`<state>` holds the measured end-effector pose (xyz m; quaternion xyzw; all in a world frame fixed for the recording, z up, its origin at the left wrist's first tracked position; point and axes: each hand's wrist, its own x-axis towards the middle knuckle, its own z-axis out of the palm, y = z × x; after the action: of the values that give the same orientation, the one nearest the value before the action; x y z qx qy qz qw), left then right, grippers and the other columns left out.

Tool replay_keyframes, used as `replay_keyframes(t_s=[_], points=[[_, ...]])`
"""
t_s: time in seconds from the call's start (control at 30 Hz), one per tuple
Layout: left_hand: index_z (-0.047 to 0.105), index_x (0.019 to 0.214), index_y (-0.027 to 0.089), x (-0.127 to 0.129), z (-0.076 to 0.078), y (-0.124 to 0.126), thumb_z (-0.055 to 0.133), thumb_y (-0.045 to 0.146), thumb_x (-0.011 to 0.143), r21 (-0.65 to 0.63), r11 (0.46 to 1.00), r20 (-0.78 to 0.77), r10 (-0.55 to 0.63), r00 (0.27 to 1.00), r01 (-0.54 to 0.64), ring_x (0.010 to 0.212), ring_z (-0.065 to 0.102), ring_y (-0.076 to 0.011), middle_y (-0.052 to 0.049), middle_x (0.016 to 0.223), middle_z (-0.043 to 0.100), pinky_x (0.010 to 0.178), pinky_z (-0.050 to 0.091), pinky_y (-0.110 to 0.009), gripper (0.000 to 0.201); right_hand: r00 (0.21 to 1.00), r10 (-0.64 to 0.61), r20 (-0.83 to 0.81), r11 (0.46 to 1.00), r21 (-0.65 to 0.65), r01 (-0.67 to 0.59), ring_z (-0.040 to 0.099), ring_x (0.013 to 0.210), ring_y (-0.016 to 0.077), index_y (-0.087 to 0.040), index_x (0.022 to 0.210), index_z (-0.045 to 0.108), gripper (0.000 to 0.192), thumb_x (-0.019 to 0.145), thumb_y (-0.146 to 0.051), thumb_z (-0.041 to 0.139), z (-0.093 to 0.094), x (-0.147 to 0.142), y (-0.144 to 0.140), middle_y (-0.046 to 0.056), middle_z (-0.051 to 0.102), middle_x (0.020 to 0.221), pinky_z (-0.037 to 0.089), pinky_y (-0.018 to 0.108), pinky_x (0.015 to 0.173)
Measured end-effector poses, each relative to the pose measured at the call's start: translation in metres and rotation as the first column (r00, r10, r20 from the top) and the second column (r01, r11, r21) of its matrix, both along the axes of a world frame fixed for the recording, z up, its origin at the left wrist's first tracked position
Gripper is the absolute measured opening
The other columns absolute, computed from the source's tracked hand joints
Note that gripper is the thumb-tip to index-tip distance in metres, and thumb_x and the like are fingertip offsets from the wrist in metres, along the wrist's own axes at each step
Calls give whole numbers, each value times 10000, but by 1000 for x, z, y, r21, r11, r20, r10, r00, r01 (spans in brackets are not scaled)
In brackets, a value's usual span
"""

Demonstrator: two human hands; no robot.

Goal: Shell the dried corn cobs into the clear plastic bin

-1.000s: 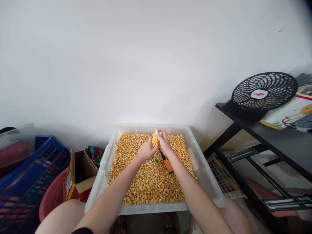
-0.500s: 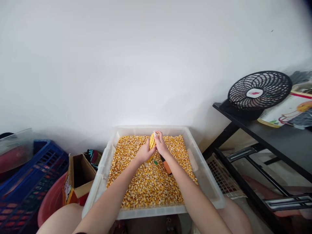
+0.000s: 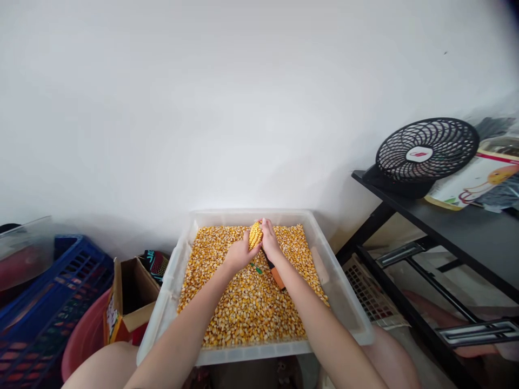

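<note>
Between my two hands is an ear of corn [image 3: 255, 235], yellow with kernels on its visible side. My left hand [image 3: 240, 253] is closed round its lower left part, thumb against the cob. From the right, my right hand [image 3: 270, 239] grips the ear with fingers near its top. Both hands are over loose corn kernels [image 3: 243, 308] that fill a translucent plastic bin [image 3: 162, 302]. Under my right forearm, a tool with an orange and black handle [image 3: 277, 277] lies on the kernels, its far end hidden. A small green piece [image 3: 257, 268] lies beside it.
A black fan [image 3: 425, 151] and a printed bag [image 3: 474, 178] stand on a black rack [image 3: 405, 213] at right. At left are an open cardboard box [image 3: 138, 292], a pink basin [image 3: 85, 335] and a blue crate [image 3: 52, 292]. A white wall [image 3: 243, 108] rises behind the bin.
The right hand has shifted slightly on the ear, and more of the ear's kernels now show. The left hand stays around it. The camera view has turned slightly.
</note>
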<state>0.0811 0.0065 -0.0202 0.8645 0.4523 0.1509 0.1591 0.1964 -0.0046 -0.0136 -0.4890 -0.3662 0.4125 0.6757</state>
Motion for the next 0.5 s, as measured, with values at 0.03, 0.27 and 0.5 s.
replay_keyframes(t_s=[0.03,0.27,0.5], points=[[331,1231,123,0,0,0,304,541,850,-1,1000,7,1,1000,-1,758,648,-256,-128,848,673,619,425,-282,566,1000,8,-4,1000,7,-8,525,670,133,-250,886,507,325,798,-547,407,1,0,0,-26,523,750,432,254,618],[310,1265,90,3,2,-2,300,535,853,45,999,-77,-2,997,6,762,647,-267,-140,807,670,634,431,-301,607,1000,13,-2,999,-50,-13,530,632,131,-247,909,488,352,684,-496,597,3,0,-2,-36,537,732,429,251,582],[340,1227,106,-1,3,0,268,574,848,17,1000,-94,2,996,0,767,648,-258,-140,840,671,634,430,-291,607,995,77,68,997,-26,-75,533,715,137,-249,918,527,302,772,-509,478,-2,7,0,-17,557,798,433,248,641]])
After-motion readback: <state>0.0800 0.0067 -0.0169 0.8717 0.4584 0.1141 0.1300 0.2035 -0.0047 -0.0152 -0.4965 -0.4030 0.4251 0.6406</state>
